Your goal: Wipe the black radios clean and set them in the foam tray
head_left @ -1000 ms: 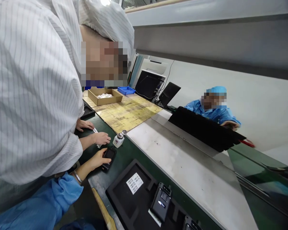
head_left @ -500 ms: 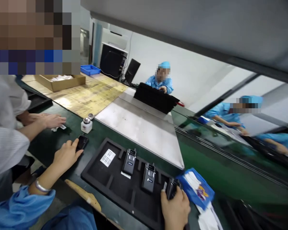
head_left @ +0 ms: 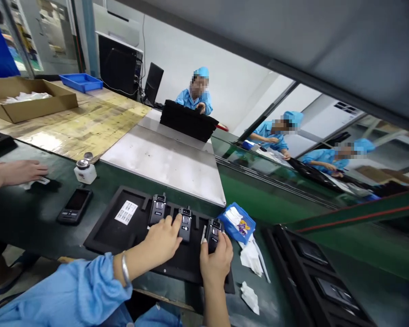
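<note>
We've got a boxy black handheld device with a stubby top (head_left: 213, 230) at the right end of a matte black compartmented tray (head_left: 104, 229), and our right hand (head_left: 216, 259) is grasping it, thumb along one flank, fingers along the other. It looks stiff, modest in weight, smooth enough to slip a little; we'd judge those long sides the sure hold, sparing the glossy panel on its upper face. Over to our left hand (head_left: 162, 243): fingertips at a matching black device in the middle (head_left: 186, 229), loosely bent, and whether they're gripping we cannot tell. Next along stands a third ribbed-looking black device (head_left: 157, 209), then a flat white printed label sheet (head_left: 126, 212) on the tray floor. Just off the tray, a black slab-shaped device with a dark screen (head_left: 75, 206) lies on the smooth dark green bench top (head_left: 105, 181), its screen probably the fragile part. Behind it, a squat white bottle with a metal cap (head_left: 85, 172); to our right, a shallow blue plastic bin (head_left: 236, 235) and soft, crumpled white wipes (head_left: 250, 297). Far left, a co-worker's hand (head_left: 25, 172) rests on a limp white scrap (head_left: 41, 180).
</note>
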Demonstrator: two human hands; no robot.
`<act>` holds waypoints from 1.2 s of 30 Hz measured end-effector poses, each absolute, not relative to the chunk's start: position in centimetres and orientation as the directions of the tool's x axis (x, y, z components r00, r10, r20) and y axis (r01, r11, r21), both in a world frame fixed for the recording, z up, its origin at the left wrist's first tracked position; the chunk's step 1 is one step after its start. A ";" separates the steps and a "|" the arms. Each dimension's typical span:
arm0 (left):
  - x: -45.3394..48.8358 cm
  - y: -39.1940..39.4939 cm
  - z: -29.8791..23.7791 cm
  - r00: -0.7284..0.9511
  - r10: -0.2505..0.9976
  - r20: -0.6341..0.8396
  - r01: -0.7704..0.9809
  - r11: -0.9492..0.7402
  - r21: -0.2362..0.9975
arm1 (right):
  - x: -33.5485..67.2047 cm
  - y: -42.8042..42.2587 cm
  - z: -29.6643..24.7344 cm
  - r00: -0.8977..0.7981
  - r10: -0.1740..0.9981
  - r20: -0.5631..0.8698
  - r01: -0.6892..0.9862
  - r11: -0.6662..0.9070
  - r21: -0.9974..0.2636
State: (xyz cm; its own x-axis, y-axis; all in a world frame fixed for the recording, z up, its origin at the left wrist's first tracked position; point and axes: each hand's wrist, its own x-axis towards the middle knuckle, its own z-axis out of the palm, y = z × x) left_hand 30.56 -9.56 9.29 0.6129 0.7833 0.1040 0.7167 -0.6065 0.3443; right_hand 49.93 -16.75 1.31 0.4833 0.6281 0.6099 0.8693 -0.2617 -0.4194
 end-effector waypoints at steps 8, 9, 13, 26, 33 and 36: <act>39.1 -8.5 6.9 0.457 0.886 0.072 0.839 -0.457 0.296 | 51.7 -16.9 0.6 0.632 0.659 0.407 0.753 -0.400 -0.522; 39.2 -8.4 6.7 0.449 0.891 0.072 0.835 -0.447 0.320 | 51.6 -16.6 0.8 0.638 0.672 0.376 0.748 -0.424 -0.511; 38.3 -7.5 6.1 0.410 0.912 0.036 0.765 -0.364 0.531 | 51.7 -15.6 2.4 0.676 0.698 0.234 0.704 -0.520 -0.484; 36.7 -7.0 3.8 0.565 0.818 -0.108 -0.254 0.297 0.920 | 50.9 -16.8 2.7 0.624 0.772 -0.119 -0.277 0.076 -0.958; 37.0 -7.2 4.4 0.596 0.802 -0.043 -0.327 0.292 0.899 | 48.3 -16.5 2.0 0.634 0.773 0.033 -0.252 0.246 -0.936; 37.1 -7.2 4.2 0.618 0.785 -0.047 -0.326 0.309 0.893 | 48.1 -16.6 1.2 0.681 0.731 0.047 -0.193 0.241 -0.951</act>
State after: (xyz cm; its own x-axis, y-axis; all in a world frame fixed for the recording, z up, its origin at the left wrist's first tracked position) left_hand 37.14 -7.23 4.17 0.6180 0.7848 -0.0465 -0.3256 0.3094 0.8935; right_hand 48.14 -16.60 1.22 0.6812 0.7305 0.0472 -0.1927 0.2412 -0.9512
